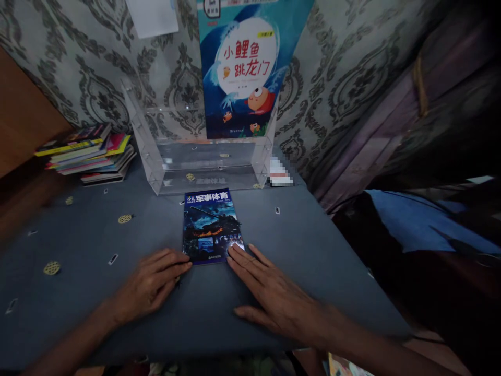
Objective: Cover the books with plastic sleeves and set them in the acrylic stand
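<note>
Dark blue book (211,225) with a tank on its cover lies flat and closed on the grey tabletop, just before the clear acrylic stand.

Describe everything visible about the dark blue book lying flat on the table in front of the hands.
The dark blue book is a thin glossy paperback lying flat, closed and face up on the grey-blue table, just before the clear acrylic stand. Its cover bears white Chinese title characters over a dark battle scene with orange glow. The left hand touches its lower left corner; the right hand rests fingertips on its lower right corner.
</note>
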### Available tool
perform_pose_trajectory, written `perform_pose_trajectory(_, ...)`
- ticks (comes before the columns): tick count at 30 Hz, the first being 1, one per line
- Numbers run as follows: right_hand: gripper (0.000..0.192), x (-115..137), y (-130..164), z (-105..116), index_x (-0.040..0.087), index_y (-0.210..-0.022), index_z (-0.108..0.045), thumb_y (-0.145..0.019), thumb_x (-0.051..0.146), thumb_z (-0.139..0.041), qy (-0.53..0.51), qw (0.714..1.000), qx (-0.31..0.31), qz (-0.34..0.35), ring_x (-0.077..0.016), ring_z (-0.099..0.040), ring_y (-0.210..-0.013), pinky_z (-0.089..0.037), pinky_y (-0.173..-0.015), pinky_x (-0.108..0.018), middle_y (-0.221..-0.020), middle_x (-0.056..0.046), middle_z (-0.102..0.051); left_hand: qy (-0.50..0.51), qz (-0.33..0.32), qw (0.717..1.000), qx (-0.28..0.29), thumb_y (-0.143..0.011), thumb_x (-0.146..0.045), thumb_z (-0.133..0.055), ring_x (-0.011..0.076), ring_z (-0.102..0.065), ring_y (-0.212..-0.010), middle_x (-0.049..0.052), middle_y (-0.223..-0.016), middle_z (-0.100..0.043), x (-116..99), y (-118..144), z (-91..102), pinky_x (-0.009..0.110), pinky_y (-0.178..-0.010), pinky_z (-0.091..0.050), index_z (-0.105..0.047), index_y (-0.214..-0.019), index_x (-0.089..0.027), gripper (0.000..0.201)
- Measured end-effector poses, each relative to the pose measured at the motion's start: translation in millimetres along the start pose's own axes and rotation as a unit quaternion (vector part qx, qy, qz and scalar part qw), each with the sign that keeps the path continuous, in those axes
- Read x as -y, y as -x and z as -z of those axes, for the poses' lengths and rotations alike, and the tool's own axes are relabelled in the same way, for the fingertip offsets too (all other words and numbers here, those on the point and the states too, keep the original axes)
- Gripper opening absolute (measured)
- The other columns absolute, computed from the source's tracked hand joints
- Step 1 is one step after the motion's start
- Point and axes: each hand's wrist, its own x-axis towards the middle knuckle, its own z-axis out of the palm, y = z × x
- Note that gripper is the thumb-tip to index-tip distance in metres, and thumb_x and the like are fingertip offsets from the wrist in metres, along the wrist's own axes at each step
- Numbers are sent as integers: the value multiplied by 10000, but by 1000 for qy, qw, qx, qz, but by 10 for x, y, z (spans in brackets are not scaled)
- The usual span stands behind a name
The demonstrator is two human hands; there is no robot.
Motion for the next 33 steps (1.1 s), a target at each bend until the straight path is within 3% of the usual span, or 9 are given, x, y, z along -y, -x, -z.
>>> perform_pose_trajectory(6,775,-11,-7,-33,89,-1587,-284,-998,532,-523,-10,1000,1,-10,-283,-205,-1550,-228,-1273,-534,-1638,-187,-280,26,8,999,17,-942,-77,-478,170,-635,-916,80,-1055,-703,65,-111,-22,302,-796,-558,-653,-1227,-183,350)
perform_pose_trajectory(14,764,-76,-108,-12,103,-1593,-272,-998,503,-537,-24,1000,-11,-4,-294,-222,-1545,-243,-1263,-559,-1639,-188,-273,5,30,1000,6,-981,-107,-478,179,-611,-965,90,-1155,-659,241,-220,-125,319,-826,-537,-627,-1292,-213,360)
perform_pose_trajectory(23,732,-249,-386,51,111,-1581,-310,-1017,548,-471,-47,999,-7,-17,-274,-210,-1550,-195,-1275,-555,-1638,-173,-293,-38,39,998,11,-1009,-161,-451,209,-607,-1014,103,-1183,-641,412,-337,-184,379,-857,-545,-588,-1353,-222,376)
perform_pose_trajectory(33,755,-630,-826,143,123,-1577,-328,-1021,634,-349,-73,996,-17,-50,-279,-236,-1543,-191,-1264,-575,-1625,-170,-325,-80,86,993,13,-1026,-234,-430,240,-599,-1102,104,-1244,-631,708,-458,-279,438,-912,-532,-606,-1337,-224,357)
